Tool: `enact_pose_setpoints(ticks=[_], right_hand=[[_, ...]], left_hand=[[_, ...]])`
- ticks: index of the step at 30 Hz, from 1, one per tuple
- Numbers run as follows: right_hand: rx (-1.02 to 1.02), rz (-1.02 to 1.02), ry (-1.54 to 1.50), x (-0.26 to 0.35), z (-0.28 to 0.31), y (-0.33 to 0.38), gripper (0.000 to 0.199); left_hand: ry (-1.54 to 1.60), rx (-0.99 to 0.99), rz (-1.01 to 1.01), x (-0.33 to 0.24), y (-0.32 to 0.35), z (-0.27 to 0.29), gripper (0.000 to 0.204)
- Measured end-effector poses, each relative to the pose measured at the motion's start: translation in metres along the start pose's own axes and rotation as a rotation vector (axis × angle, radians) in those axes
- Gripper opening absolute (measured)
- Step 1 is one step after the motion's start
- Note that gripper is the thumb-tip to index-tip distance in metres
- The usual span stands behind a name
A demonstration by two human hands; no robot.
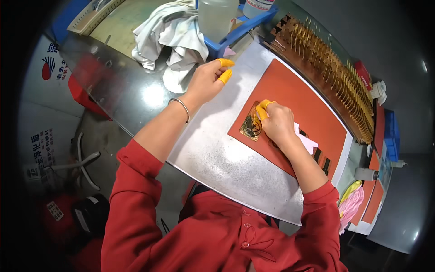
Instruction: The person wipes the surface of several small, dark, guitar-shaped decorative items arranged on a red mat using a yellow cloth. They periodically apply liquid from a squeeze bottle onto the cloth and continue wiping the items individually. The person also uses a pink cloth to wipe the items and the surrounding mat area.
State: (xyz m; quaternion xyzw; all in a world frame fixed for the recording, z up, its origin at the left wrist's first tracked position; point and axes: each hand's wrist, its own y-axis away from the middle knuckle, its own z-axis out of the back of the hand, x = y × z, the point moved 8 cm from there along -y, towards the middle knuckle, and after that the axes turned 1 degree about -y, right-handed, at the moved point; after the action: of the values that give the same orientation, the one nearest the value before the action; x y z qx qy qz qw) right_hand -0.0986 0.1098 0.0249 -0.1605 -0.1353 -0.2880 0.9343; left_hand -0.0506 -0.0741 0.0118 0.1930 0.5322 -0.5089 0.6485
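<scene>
A small dark plate with a gold pattern (250, 127) is at the left side of the orange mat (294, 90). The yellow-capped thumb and forefinger of my right hand (277, 123) are closed at its upper right edge. Part of the plate lies hidden under those fingers. My left hand (206, 81) hovers over the white sheet, left of the mat, near the white cloth (179, 38). Its thumb and forefinger also wear yellow finger cots; they are apart, with nothing visible between them. Beside my right wrist lie a pale pink piece (306, 139) and several small dark pieces (321, 158).
A brown rack (326, 75) of upright gold-coloured plates runs along the mat's far right side. At the back, a blue tray (242, 34) holds a translucent container (216, 18) and a white bottle (259, 7). A pink cloth (352, 204) hangs at the right.
</scene>
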Motion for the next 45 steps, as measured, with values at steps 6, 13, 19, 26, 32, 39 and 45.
enact_pose_setpoints(ticks=[6, 13, 19, 26, 32, 39, 45], right_hand=[[0.059, 0.095, -0.025, 0.033, -0.007, 0.039, 0.010], [0.048, 0.089, -0.060, 0.046, -0.006, 0.044, 0.010], [0.044, 0.081, -0.029, 0.037, -0.004, 0.039, 0.011], [0.059, 0.048, -0.059, 0.030, -0.003, 0.036, 0.014], [0.048, 0.029, 0.013, 0.017, 0.004, 0.026, 0.011], [0.096, -0.004, 0.015, 0.021, 0.000, 0.021, 0.010], [0.080, 0.030, -0.022, 0.020, -0.008, 0.018, 0.009]], left_hand=[[0.008, -0.023, 0.013, 0.002, -0.001, 0.004, 0.025], [0.012, -0.011, 0.022, 0.010, 0.002, 0.006, 0.024], [0.015, -0.022, 0.020, 0.009, 0.001, 0.010, 0.023], [0.053, -0.019, 0.024, 0.005, 0.001, 0.011, 0.023], [0.023, 0.004, 0.059, 0.007, 0.002, 0.009, 0.022], [0.005, 0.001, 0.042, 0.005, -0.001, 0.010, 0.021], [-0.003, -0.006, 0.044, 0.005, 0.002, 0.011, 0.021]])
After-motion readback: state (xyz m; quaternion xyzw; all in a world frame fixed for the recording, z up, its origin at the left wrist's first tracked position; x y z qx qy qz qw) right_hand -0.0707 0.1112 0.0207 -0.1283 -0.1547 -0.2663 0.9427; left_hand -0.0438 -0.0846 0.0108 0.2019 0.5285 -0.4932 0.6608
